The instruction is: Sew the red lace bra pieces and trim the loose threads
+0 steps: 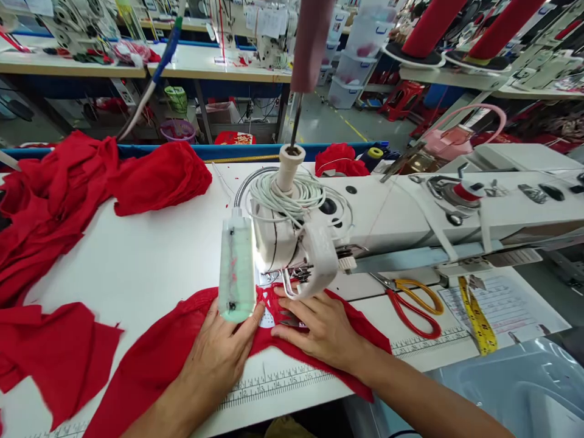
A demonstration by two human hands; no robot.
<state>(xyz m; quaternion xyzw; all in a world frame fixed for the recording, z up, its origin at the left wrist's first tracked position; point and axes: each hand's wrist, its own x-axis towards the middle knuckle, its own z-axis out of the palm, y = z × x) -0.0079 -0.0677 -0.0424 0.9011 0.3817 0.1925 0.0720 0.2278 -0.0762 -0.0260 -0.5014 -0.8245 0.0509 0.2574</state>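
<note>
A piece of red fabric [173, 331] lies across the sewing machine bed, under the needle area of the white sewing machine [314, 243]. My left hand [219, 353] rests flat on the fabric left of the needle, its fingertips partly hidden by a pale green lamp [237, 267]. On the other side, my right hand [323, 328] presses the fabric close to the presser foot, fingers bent. Small dark metal blades, seemingly thread snips [292, 319], stick out between its thumb and fingers. A white patch shows between both hands.
Crumpled red fabric [59, 194] and a loose red piece [59, 353] lie at left. Scissors [413, 304], a yellow tape measure [477, 316] and a paper sheet [511, 304] lie at right. A blue-grey plastic bin [511, 383] stands at the lower right.
</note>
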